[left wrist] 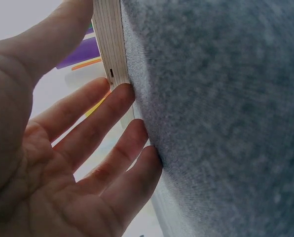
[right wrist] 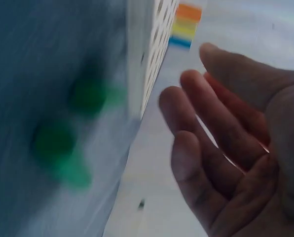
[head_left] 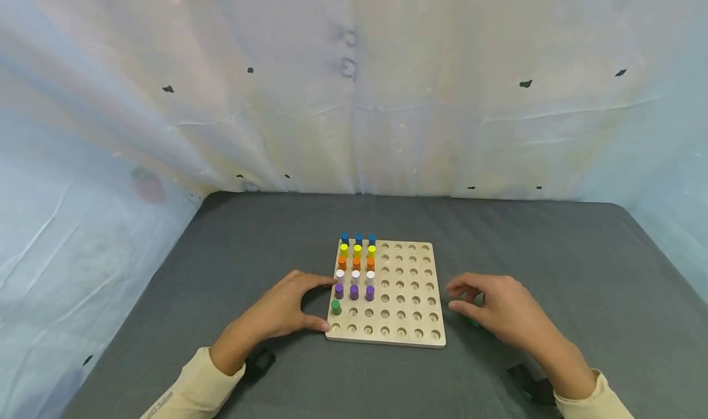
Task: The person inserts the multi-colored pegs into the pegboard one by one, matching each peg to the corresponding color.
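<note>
A wooden peg board [head_left: 408, 339] with rows of round holes lies flat before me. Its left columns hold rows of three pegs: blue [head_left: 358, 239], yellow [head_left: 357, 251], orange [head_left: 356, 263], white [head_left: 356, 277] and purple [head_left: 354, 292]. One green peg [head_left: 336, 307] stands below the purple row. My left hand [head_left: 284, 305] touches the board's left edge, its thumb at the near corner and fingers spread along the side. To the board's right, my right hand [head_left: 500, 308] hovers with loosely bent fingers, holding nothing. Two blurred loose green pegs [right wrist: 88, 96] lie beneath it, mostly hidden in the head view.
Dark grey cloth [head_left: 265, 222] covers the table on all sides of the board. A pale printed curtain [head_left: 409, 142] hangs behind and at both sides. Dark straps [head_left: 260, 364] sit by both wrists.
</note>
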`<state>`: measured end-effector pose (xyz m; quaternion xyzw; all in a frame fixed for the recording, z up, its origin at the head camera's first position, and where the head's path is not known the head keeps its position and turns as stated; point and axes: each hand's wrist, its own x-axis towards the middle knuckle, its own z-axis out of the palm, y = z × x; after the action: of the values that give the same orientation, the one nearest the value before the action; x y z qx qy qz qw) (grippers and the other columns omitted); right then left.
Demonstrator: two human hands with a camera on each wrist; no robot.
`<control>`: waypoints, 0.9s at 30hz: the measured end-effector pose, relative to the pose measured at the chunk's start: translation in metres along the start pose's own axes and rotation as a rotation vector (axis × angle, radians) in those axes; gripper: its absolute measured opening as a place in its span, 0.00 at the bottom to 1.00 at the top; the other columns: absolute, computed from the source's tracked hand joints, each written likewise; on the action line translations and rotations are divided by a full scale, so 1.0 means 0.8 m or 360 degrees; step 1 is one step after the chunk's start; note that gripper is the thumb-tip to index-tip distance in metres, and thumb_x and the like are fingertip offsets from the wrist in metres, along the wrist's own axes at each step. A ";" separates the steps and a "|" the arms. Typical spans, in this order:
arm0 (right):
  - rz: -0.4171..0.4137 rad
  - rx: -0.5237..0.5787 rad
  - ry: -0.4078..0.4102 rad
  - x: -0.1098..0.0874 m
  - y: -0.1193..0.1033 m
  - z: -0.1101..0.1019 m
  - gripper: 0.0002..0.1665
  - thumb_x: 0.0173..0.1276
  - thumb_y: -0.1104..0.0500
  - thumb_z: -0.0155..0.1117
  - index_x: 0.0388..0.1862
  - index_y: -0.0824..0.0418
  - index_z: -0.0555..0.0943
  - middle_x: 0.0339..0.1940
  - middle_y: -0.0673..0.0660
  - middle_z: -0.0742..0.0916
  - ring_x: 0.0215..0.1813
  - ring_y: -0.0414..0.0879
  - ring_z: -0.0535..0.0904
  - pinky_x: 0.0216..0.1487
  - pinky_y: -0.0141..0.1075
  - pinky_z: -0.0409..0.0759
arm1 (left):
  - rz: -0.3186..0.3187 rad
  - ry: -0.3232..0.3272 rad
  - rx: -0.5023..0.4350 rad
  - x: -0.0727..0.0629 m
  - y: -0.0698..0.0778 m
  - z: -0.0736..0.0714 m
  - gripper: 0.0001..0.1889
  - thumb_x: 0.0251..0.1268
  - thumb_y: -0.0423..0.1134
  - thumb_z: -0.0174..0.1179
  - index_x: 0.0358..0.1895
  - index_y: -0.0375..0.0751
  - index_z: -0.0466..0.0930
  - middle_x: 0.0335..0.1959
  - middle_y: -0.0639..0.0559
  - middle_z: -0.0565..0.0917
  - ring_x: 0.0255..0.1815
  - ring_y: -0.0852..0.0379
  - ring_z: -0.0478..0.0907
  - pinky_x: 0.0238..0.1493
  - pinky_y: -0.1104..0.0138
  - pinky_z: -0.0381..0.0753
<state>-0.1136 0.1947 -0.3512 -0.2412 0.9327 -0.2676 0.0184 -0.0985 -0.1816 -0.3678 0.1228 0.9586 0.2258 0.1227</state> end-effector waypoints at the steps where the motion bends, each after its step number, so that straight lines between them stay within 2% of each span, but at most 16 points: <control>1: 0.0026 -0.0001 -0.0017 -0.004 0.007 -0.005 0.14 0.61 0.53 0.74 0.47 0.45 0.85 0.36 0.37 0.88 0.33 0.29 0.80 0.29 0.29 0.74 | 0.0007 0.0001 -0.0001 0.000 0.000 0.000 0.41 0.43 0.55 0.78 0.67 0.59 0.75 0.66 0.55 0.78 0.67 0.51 0.70 0.66 0.48 0.72; 5: 0.0115 -0.0044 -0.0102 -0.013 0.028 -0.021 0.18 0.60 0.49 0.74 0.51 0.45 0.84 0.42 0.39 0.89 0.39 0.34 0.81 0.35 0.31 0.77 | 0.0017 0.0003 0.0003 0.001 0.001 -0.001 0.41 0.43 0.55 0.79 0.67 0.57 0.76 0.65 0.55 0.79 0.68 0.50 0.70 0.66 0.48 0.72; 9: 0.0113 -0.0110 -0.0149 -0.018 0.044 -0.029 0.24 0.57 0.46 0.76 0.53 0.46 0.84 0.46 0.41 0.88 0.43 0.39 0.81 0.39 0.33 0.78 | -0.0003 0.0000 0.0017 0.000 0.002 -0.001 0.41 0.43 0.55 0.79 0.67 0.58 0.76 0.65 0.56 0.79 0.68 0.51 0.70 0.67 0.49 0.72; 13: 0.0125 -0.0117 -0.0226 -0.020 0.057 -0.030 0.28 0.53 0.45 0.78 0.53 0.48 0.84 0.45 0.42 0.87 0.40 0.34 0.80 0.37 0.32 0.77 | -0.0005 -0.0005 0.0022 0.000 0.002 0.001 0.41 0.43 0.56 0.79 0.67 0.57 0.76 0.65 0.55 0.79 0.67 0.51 0.71 0.66 0.48 0.72; 20: 0.0158 0.0058 -0.0382 -0.017 0.072 -0.028 0.33 0.53 0.45 0.79 0.57 0.54 0.82 0.45 0.48 0.86 0.32 0.28 0.76 0.30 0.30 0.75 | -0.0010 0.0010 0.0020 0.002 0.001 0.002 0.41 0.43 0.55 0.79 0.67 0.57 0.76 0.65 0.56 0.79 0.66 0.52 0.71 0.66 0.49 0.72; 27: 0.0221 0.0224 -0.0454 -0.014 0.072 -0.026 0.33 0.55 0.49 0.78 0.59 0.56 0.80 0.49 0.53 0.86 0.35 0.30 0.81 0.32 0.30 0.78 | -0.0057 0.0012 0.0032 0.001 0.004 0.000 0.41 0.42 0.55 0.79 0.67 0.58 0.76 0.65 0.57 0.79 0.67 0.52 0.71 0.67 0.49 0.72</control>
<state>-0.1326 0.2530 -0.3636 -0.2098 0.9140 -0.2934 0.1857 -0.0988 -0.1781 -0.3667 0.1059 0.9633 0.2145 0.1218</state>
